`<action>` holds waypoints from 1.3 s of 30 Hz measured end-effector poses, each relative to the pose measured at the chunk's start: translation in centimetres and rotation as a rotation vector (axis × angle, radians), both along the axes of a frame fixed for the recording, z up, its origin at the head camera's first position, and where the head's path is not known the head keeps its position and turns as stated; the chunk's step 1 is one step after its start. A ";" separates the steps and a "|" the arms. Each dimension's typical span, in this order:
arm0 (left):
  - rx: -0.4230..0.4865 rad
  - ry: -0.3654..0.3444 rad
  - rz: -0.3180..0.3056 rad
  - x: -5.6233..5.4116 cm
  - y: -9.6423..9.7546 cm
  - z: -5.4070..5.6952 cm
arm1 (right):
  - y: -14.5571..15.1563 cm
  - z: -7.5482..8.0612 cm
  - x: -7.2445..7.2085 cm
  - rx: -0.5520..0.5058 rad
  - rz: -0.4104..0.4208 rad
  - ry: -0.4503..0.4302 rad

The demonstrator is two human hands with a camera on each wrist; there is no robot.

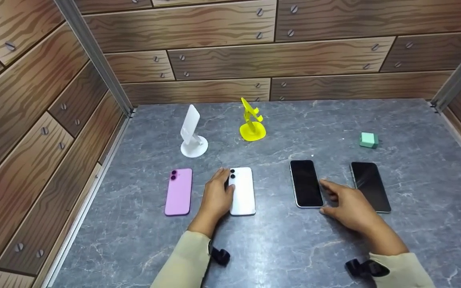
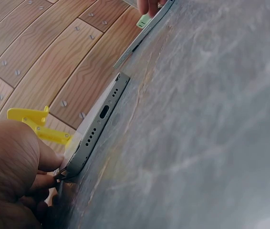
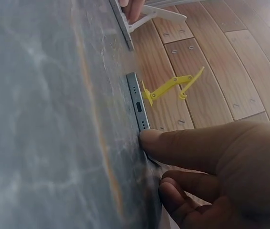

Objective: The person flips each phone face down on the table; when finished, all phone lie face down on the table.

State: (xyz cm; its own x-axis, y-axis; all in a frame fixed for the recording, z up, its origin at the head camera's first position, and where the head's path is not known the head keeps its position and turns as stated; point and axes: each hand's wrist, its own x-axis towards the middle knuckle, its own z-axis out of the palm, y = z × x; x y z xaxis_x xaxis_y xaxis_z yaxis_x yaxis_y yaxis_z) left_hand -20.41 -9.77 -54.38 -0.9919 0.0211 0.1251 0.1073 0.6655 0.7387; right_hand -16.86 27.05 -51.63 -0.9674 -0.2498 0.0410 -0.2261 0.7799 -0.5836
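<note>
A white phone [image 1: 243,192] lies back side up, its two camera lenses at the top left. My left hand [image 1: 217,195] holds it by its left edge, the thumb over the edge and the other fingers alongside. In the left wrist view, the bottom end of this phone [image 2: 99,119] with its charging port faces the camera. Screen up lies a black-screened phone [image 1: 307,185]. My right hand [image 1: 350,206] touches its right side, with the thumb at the lower corner and bent fingertips along the edge, as the right wrist view also shows.
A pink phone [image 1: 179,193] lies left of my left hand. Another dark-screened phone [image 1: 370,186] is partly behind my right hand. Toward the back stand a white phone stand [image 1: 194,146], a yellow phone stand [image 1: 253,131] and a small green cube [image 1: 368,139]. Wood-patterned panels [image 1: 222,66] enclose the table.
</note>
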 end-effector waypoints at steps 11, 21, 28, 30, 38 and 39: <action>-0.001 -0.007 0.006 0.1 0.0 0.1 | -0.3 -0.2 0.1 0.011 -0.002 0.008; -0.085 0.031 0.021 0.1 0.5 0.4 | -0.3 -0.3 0.1 0.026 0.002 0.045; -0.253 0.096 -0.044 0.2 2.6 1.1 | -0.3 -0.2 0.1 0.022 -0.001 0.039; -0.278 0.111 -0.080 0.4 3.3 1.3 | -0.3 -0.2 0.1 0.020 -0.003 0.036; -0.351 0.083 -0.232 0.9 6.7 1.6 | -0.4 -0.1 0.1 0.020 0.000 0.030; -0.361 0.083 -0.249 0.9 7.2 1.6 | -0.4 -0.1 0.1 0.019 -0.001 0.029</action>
